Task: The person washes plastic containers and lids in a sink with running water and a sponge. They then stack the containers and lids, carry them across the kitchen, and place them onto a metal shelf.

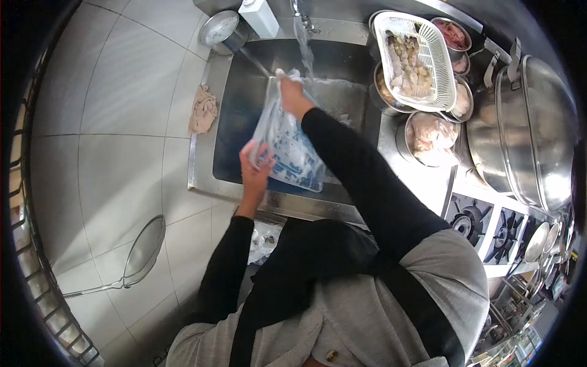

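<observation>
- Beside a tiled floor (119, 116), a sink (243, 101) is set in a steel counter (200, 165).
- Over the basin, a plastic bag (296, 156) is stretched between hands, near running water (304, 46).
- Its top is gripped by the right hand (293, 96), fingers closed.
- Its side is touched by the left hand (253, 174), fingers half-curled; grip blurred.
- Steady holding seems called for.

From the view's centre, a metal pan (230, 38) with a long handle is at 11 o'clock, just beside a white container (259, 18). A crumpled tan cloth (203, 110) lies at 10, a mesh strainer (145, 252) at 8. Between 1 and 2, a white plastic basket (449, 72) of small pieces rests over metal pots; the lidded steel vessel (510, 134) is between 2 and 3, burners (468, 225) between 3 and 4.
</observation>
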A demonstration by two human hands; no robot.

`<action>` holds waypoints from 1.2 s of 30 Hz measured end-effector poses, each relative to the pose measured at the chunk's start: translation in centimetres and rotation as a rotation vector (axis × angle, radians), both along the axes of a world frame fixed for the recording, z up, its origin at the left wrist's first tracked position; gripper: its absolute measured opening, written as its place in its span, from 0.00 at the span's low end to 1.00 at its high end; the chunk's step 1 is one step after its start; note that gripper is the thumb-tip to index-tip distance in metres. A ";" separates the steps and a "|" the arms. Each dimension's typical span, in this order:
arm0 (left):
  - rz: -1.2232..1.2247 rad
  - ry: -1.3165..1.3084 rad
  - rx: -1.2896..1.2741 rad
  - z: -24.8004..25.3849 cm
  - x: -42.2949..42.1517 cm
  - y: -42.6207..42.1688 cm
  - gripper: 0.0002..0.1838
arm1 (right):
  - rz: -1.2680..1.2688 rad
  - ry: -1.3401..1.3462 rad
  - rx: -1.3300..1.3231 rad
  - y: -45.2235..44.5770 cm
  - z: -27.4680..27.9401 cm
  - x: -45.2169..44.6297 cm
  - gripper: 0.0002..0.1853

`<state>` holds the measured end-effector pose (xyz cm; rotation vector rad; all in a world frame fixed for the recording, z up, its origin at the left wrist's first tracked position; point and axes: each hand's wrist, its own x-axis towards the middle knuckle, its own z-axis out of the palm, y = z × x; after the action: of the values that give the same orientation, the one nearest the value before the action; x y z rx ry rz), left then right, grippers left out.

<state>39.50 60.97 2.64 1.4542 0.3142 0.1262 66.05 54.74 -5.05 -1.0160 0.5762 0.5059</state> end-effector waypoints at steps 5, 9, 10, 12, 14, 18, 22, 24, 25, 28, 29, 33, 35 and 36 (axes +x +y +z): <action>0.014 -0.040 0.016 -0.7 -0.6 -1.3 0.32 | 0.373 -0.229 -0.277 2.0 -1.4 -4.2 0.31; 0.181 0.060 -0.086 -1.7 1.5 0.9 0.28 | 0.529 -0.680 -0.522 -0.7 1.9 -15.2 0.26; 0.237 0.083 -0.211 -1.1 1.4 0.6 0.27 | 0.515 -0.779 -0.598 -2.5 0.6 -14.6 0.25; 0.269 0.126 -0.295 -0.1 0.9 0.7 0.26 | 0.495 -0.859 -0.786 -5.1 -2.3 -13.3 0.24; 0.231 0.154 -0.245 0.4 0.3 0.1 0.24 | 0.424 -0.715 -0.966 -5.4 -4.1 -12.6 0.24; 0.300 0.227 -0.054 -0.6 1.0 1.8 0.23 | 0.691 -1.143 -0.734 -2.5 -1.3 -17.4 0.27; 0.325 0.228 -0.028 1.2 1.9 6.1 0.28 | 0.836 -1.123 -0.198 -6.7 5.6 -20.9 0.35; 0.215 0.352 -0.018 2.0 2.2 7.1 0.28 | 1.087 -1.029 -0.336 -8.1 6.8 -20.3 0.40; 0.093 0.228 0.409 1.4 2.7 8.0 0.26 | 1.122 -1.042 -0.282 -8.6 6.7 -18.9 0.39; -0.345 -0.085 1.322 3.1 3.3 8.5 0.17 | 1.238 -1.003 -0.195 -9.3 6.8 -14.2 0.38; -0.458 -0.230 1.537 4.7 3.4 8.2 0.15 | 1.275 -0.930 -0.221 -9.4 7.4 -12.4 0.37; -0.488 0.020 1.089 5.5 5.5 5.5 0.18 | 1.162 -1.188 -0.787 -10.8 10.7 -8.4 0.28; -0.247 0.085 1.024 2.1 6.6 6.4 0.18 | 0.594 -1.434 -1.060 -8.9 9.1 -8.1 0.31; -0.138 0.143 0.968 1.4 7.1 6.5 0.17 | 0.596 -1.273 -1.081 -8.1 10.1 -9.2 0.31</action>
<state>46.59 67.50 4.00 2.4466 0.2761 0.0597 56.85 46.60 5.03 -2.2589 -0.7416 -0.0825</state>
